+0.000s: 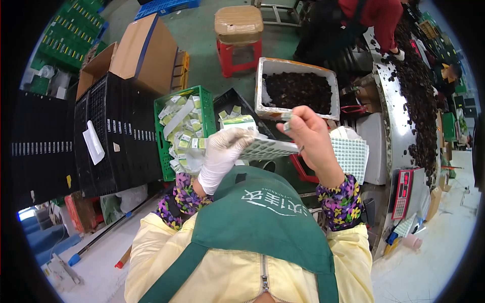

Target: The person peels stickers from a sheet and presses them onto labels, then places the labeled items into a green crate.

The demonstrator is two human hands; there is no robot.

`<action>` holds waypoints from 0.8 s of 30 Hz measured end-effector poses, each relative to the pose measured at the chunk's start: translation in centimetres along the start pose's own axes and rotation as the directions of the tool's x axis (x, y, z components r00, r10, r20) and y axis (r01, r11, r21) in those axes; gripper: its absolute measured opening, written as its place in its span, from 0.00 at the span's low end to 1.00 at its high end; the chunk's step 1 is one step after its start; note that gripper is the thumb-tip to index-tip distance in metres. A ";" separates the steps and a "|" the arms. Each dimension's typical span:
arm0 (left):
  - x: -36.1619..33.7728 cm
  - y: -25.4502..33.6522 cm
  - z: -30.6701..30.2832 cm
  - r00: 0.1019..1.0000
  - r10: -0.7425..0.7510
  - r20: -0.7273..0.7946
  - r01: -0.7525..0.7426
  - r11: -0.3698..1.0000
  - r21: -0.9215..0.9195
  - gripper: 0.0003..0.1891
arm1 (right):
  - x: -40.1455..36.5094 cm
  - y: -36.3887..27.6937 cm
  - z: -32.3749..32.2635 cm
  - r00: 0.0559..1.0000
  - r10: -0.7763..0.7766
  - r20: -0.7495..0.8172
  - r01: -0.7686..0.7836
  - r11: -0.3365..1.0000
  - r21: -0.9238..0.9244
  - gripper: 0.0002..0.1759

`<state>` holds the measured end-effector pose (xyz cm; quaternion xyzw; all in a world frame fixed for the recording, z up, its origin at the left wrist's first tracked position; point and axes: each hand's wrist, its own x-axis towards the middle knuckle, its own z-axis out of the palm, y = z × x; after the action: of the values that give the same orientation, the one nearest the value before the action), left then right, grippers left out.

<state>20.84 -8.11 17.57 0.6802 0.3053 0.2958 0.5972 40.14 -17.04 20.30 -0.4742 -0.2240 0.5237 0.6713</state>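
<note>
My left hand, in a white glove, is closed on the edge of a sheet of small green-and-white stickers, held tilted in front of my apron. My bare right hand is raised over the sheet's right end. Its thumb and fingers pinch a small pale green sticker. Just beyond the gloved fingers is a green-and-white printed label roll. To the left stands a green crate full of small green-and-white labelled packs. More sticker sheets lie right of my right hand.
A white foam box of dark pieces stands ahead, before a red stool. Black crates and a cardboard box fill the left. On the right, a metal table holds a red scale; a person in red leans over it.
</note>
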 end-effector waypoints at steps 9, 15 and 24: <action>-0.1 0.7 0.6 0.924 0.208 0.322 -0.257 0.959 0.117 0.06 | 4.1 -1.1 2.0 0.998 0.014 0.065 -0.019 0.998 0.061 0.05; -1.0 -0.4 0.7 0.947 0.146 0.288 -0.204 0.962 0.183 0.06 | 4.9 -1.8 0.0 0.998 0.048 0.036 -0.050 0.996 0.069 0.05; -0.3 0.8 0.5 0.894 0.376 0.244 -0.448 0.741 0.500 0.15 | -0.6 1.1 1.2 0.988 0.153 -0.022 -0.152 0.931 -0.333 0.08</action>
<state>21.12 -8.76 18.32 0.8891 0.1795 0.2774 0.3167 38.44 -17.12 19.97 -0.5959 -0.2735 0.5297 0.5381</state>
